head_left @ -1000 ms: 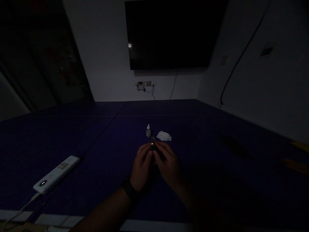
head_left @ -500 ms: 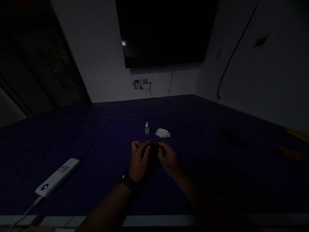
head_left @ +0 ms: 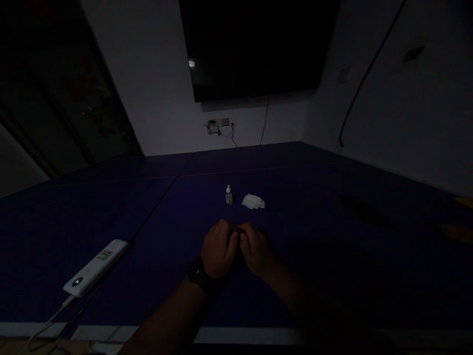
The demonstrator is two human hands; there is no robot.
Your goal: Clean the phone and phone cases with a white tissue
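Close together over the blue table, my left hand and my right hand grip one small dark thing between their thumbs and curled fingers. It is too dark and too covered to tell its kind. A black watch is on my left wrist. Just beyond my hands a small clear dropper bottle with a white top stands upright. To its right lie a few white wipes or folded papers, flat on the table and apart from my hands.
A white power bank with a cable lies at the left. A dark flat object and an orange thing are at the right. Behind the table are wall sockets and a large dark screen.
My left hand has turned and its fingers have curled in, so both hands sit closer together around the small dark thing. The view has shifted slightly.
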